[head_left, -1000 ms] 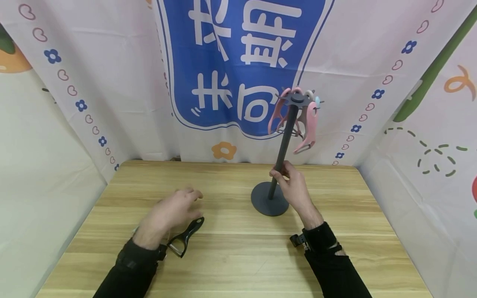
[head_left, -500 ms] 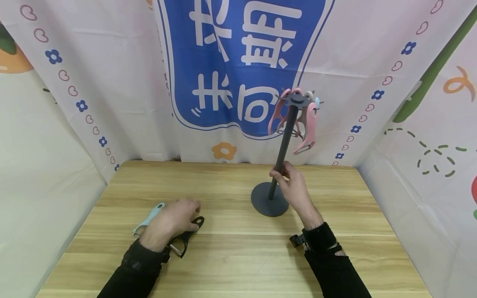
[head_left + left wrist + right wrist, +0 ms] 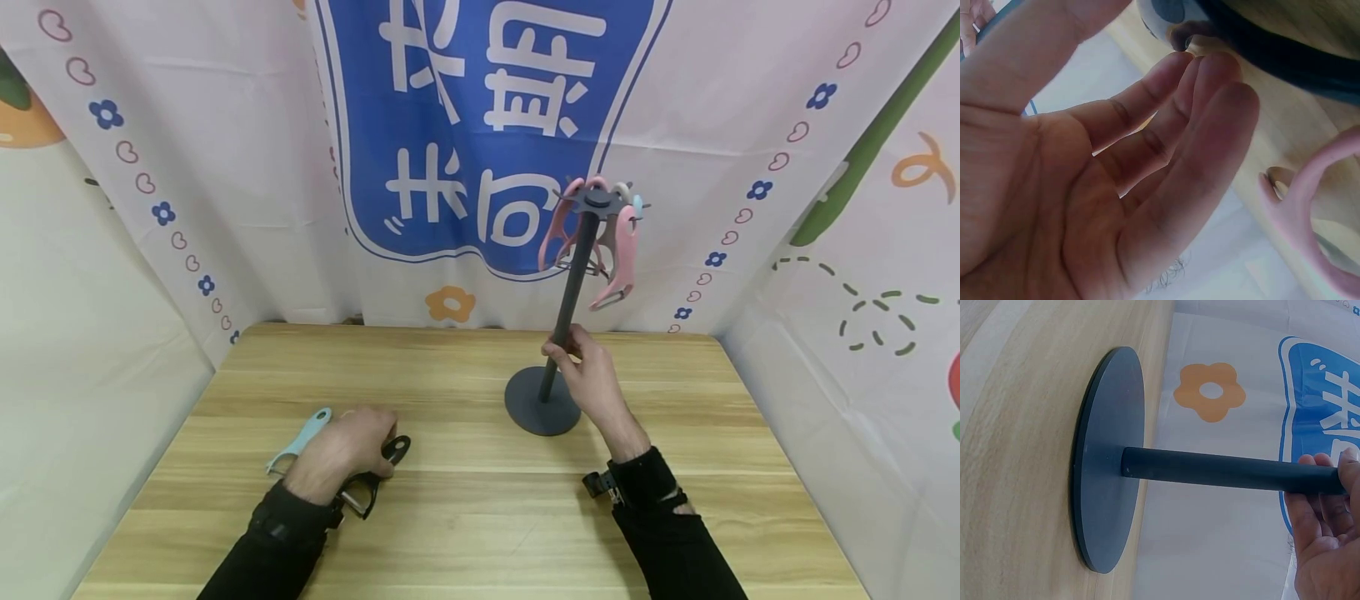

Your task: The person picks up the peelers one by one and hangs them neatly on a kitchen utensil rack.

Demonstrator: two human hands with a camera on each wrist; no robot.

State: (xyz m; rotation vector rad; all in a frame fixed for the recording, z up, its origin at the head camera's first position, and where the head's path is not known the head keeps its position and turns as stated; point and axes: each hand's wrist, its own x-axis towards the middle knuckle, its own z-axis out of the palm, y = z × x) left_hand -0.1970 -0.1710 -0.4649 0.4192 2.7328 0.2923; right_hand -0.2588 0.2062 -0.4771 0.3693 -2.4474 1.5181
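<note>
Head view: we count two peelers on the table, black (image 3: pixel 372 479) and blue (image 3: pixel 298 440); left hand (image 3: pixel 341 450) curls over the black one, right hand (image 3: pixel 591 377) clamps the stand's pole (image 3: pixel 567 310).

Head view overlooks table (image 3: pixel 480 517); wrist views close, left perhaps blurred.
</note>
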